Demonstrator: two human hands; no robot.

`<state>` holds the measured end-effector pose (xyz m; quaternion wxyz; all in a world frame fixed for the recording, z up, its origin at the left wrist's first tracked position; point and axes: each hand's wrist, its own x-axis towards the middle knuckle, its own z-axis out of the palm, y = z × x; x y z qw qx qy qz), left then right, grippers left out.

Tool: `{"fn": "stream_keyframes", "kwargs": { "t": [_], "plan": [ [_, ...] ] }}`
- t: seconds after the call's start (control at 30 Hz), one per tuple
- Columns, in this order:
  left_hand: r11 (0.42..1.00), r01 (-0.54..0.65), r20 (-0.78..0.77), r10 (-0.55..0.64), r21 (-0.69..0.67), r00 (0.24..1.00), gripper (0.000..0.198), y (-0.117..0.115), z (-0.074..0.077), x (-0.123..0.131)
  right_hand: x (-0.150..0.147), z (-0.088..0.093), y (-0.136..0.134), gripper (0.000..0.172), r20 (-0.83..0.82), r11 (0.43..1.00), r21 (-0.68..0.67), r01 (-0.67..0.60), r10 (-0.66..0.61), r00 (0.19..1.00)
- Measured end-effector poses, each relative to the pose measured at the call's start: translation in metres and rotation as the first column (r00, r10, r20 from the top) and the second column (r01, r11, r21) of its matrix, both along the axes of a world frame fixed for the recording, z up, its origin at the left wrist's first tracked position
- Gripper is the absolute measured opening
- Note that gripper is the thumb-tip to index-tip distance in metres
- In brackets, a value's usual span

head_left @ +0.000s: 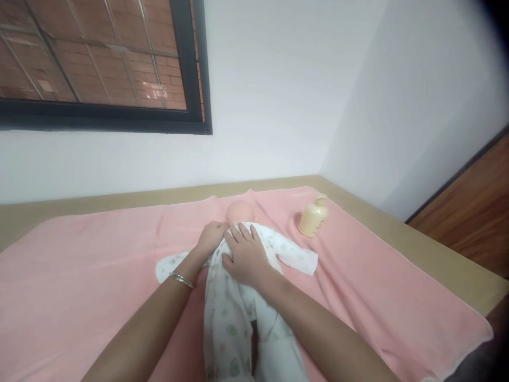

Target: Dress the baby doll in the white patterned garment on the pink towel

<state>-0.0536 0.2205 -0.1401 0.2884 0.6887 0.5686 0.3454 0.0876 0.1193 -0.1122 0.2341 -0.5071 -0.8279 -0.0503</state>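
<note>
A white long-sleeved baby romper (228,323) with a green and grey print is on a doll lying on its back. The doll's smooth round head (240,211) shows beyond the collar; its face is not visible. My left hand (212,237), with a silver bangle on the wrist, has its fingers closed on the romper at the left shoulder. Flat on the romper's chest lies my right hand (246,255), fingers spread. One sleeve (296,254) stretches out to the right, and the other lies partly under my left forearm.
A pink towel (99,270) with wrinkles covers most of the tan surface (397,241). To the right of the doll's head stands a pale yellow bottle (313,218). A white wall and a dark-framed window (194,122) rise behind; brown wood panelling (469,207) is at the right.
</note>
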Motion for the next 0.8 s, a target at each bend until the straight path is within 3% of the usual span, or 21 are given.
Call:
{"fn": "stream_keyframes", "kwargs": {
  "t": [0.17,0.37,0.47,0.6,0.73,0.8],
  "plan": [
    [0.999,-0.026,-0.008,0.026,-0.038,1.000,0.046,-0.0026,0.0012,0.0007,0.0013,0.0026,-0.0047,0.075,-0.121,0.980,0.143,0.141,-0.124,0.985],
    [1.000,-0.001,0.003,0.001,0.002,1.000,0.045,-0.0012,0.0002,0.0002,0.0001,0.0007,0.0008,0.055,0.000,1.000,0.008,-0.008,0.008,1.000],
    [1.000,-0.004,-0.006,0.004,0.014,1.000,0.043,-0.0004,-0.0006,-0.0002,-0.0006,-0.0016,0.0024,0.061,-0.033,0.998,0.045,0.053,-0.052,0.998],
    [0.999,0.027,-0.014,-0.027,0.026,1.000,0.046,0.0007,-0.0021,-0.0005,-0.0012,-0.0027,0.0025,0.056,0.004,1.000,0.018,0.013,-0.013,1.000],
    [1.000,-0.012,-0.052,0.013,0.022,0.999,0.043,0.0008,-0.0019,-0.0005,-0.0013,-0.0017,0.0023,0.068,-0.041,0.996,0.048,0.068,-0.066,0.997],
    [1.000,0.001,-0.048,-0.001,0.012,0.999,0.044,-0.0003,-0.0006,-0.0003,-0.0010,-0.0011,0.0024,0.065,-0.032,0.998,0.041,0.048,-0.047,0.998]
  ]
}}
